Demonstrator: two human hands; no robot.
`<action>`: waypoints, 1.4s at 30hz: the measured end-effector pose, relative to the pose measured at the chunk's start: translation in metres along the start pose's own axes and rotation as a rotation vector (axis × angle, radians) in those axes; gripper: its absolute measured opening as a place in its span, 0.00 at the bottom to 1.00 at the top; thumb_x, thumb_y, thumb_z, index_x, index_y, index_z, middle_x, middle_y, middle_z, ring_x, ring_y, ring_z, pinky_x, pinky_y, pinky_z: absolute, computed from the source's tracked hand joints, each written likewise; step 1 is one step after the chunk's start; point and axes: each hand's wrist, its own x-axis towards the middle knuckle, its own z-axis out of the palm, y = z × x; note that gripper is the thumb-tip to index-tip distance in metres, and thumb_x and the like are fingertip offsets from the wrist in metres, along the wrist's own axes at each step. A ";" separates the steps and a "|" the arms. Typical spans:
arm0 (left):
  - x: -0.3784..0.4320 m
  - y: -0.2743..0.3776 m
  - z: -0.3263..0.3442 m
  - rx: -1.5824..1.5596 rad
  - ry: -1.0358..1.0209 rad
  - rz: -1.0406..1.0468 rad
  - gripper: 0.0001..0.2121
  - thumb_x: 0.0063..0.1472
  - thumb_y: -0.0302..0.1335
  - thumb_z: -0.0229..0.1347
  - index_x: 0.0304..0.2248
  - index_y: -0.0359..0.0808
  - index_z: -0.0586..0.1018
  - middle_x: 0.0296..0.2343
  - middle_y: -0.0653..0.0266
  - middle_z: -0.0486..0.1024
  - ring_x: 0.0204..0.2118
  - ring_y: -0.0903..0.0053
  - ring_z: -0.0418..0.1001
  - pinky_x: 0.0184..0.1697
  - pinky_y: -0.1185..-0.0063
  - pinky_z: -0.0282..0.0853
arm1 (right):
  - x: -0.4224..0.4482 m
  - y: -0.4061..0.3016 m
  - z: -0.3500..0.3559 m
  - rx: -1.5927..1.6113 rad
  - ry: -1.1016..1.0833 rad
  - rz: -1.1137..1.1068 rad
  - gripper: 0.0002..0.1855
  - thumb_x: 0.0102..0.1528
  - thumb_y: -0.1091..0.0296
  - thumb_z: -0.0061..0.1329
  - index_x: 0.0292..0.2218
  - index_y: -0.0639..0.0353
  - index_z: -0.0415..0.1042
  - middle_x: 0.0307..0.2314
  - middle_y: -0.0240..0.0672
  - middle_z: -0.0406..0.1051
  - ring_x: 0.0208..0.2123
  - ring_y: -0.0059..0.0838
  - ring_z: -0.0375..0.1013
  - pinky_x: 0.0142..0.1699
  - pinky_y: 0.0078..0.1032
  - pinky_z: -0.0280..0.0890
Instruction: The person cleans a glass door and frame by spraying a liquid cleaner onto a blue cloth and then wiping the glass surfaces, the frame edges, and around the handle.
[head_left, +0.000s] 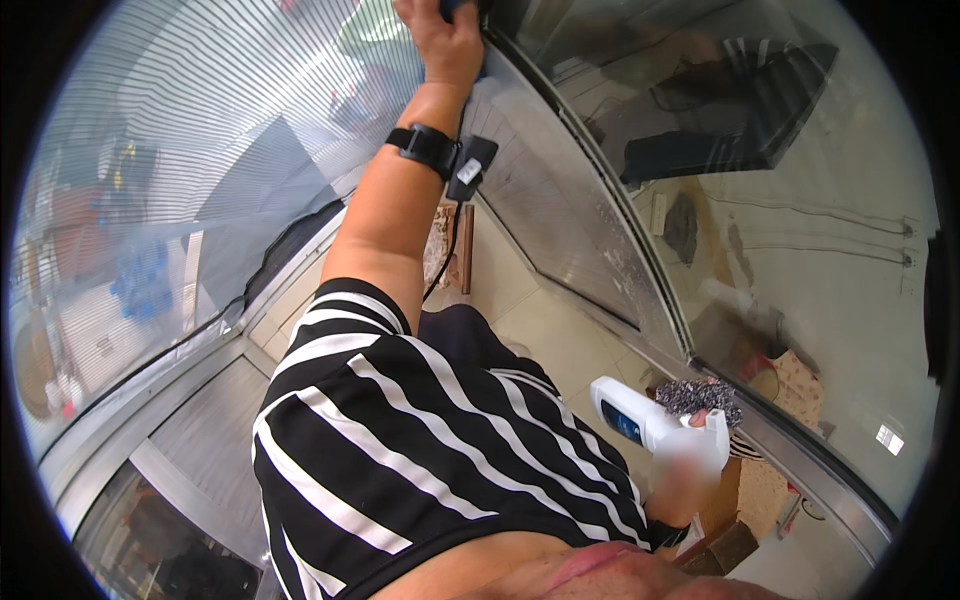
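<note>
My left hand (442, 37) is raised at the top edge of the view, beside the upright edge of a glass-and-metal door (615, 187). Its fingers curl around a dark blue thing, mostly cut off by the picture's rim. A black strap (424, 148) circles the left wrist, and next to it hangs a small black box (472, 169) on a cable. Low on the right, my right hand (682, 487), partly blurred, holds a white plastic bottle (630, 412) with a blue label. A grey curly scouring pad (697, 397) sits against its fingers, beside the door frame.
Ribbed translucent sheeting (187, 112) covers the left side. Below it runs a metal frame (187, 375). Pale floor tiles (577, 337) show between me and the door. A cardboard box (724, 487) stands at lower right. Reflections cross the glass (825, 315).
</note>
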 end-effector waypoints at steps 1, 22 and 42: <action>-0.002 0.011 0.005 -0.061 0.025 0.062 0.22 0.50 0.15 0.49 0.48 0.34 0.71 0.47 0.46 0.64 0.48 0.56 0.62 0.53 0.68 0.57 | -0.003 0.000 -0.003 0.014 0.000 0.031 0.12 0.58 0.69 0.47 0.40 0.68 0.69 0.30 0.44 0.70 0.31 0.36 0.71 0.37 0.28 0.68; -0.022 0.003 0.006 0.067 -0.226 0.361 0.18 0.53 0.17 0.51 0.46 0.28 0.71 0.55 0.38 0.57 0.58 0.47 0.57 0.60 0.69 0.53 | -0.007 0.033 -0.016 0.661 -0.065 0.295 0.30 0.47 0.53 0.59 0.43 0.66 0.65 0.35 0.37 0.67 0.37 0.28 0.67 0.44 0.29 0.63; 0.109 0.080 0.033 0.072 -0.126 0.573 0.20 0.50 0.21 0.50 0.45 0.29 0.72 0.53 0.38 0.61 0.53 0.42 0.61 0.57 0.59 0.56 | 0.034 0.015 -0.017 0.639 -0.100 0.166 0.11 0.51 0.74 0.48 0.38 0.67 0.68 0.29 0.37 0.69 0.31 0.30 0.70 0.41 0.32 0.66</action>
